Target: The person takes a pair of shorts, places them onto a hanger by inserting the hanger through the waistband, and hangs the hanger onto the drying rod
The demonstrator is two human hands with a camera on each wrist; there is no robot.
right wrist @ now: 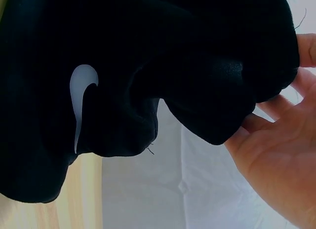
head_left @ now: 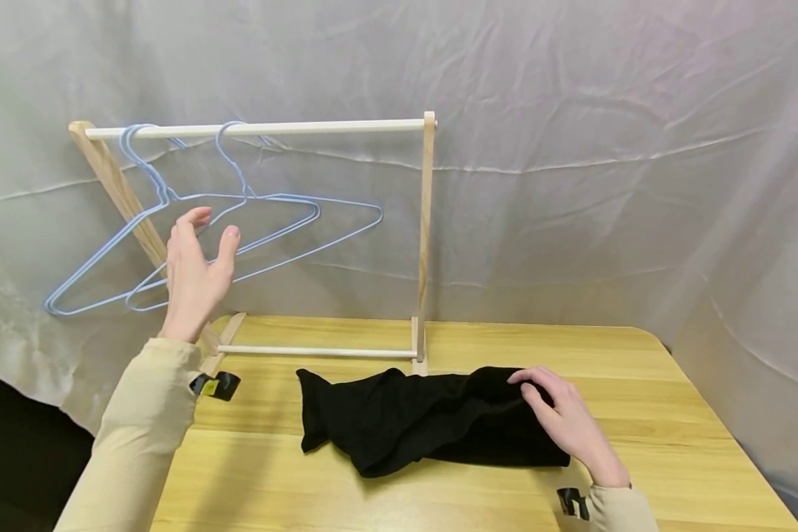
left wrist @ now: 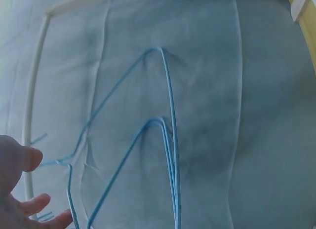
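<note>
My left hand [head_left: 198,277] is raised in front of the blue wire hangers [head_left: 109,251], thumb and fingers spread apart with nothing between them. In the left wrist view its thumb and fingers [left wrist: 33,160] appear beside a hanger's neck; contact cannot be told. A black garment [head_left: 399,421] lies crumpled lengthwise on the table, its kind unclear. At its right end, my right hand [head_left: 572,421] holds the cloth with bent fingers. Up close, the fabric hides some of those fingertips, and a white curved mark [right wrist: 81,100] shows on it.
The hangers hang from the white top rod [head_left: 326,128] of a wooden rack, toward its left side. Behind the garment stands the rack's right post [head_left: 425,244]. A lower white rod [head_left: 319,352] runs near the wooden table [head_left: 645,399]. Grey cloth [head_left: 572,236] covers the background.
</note>
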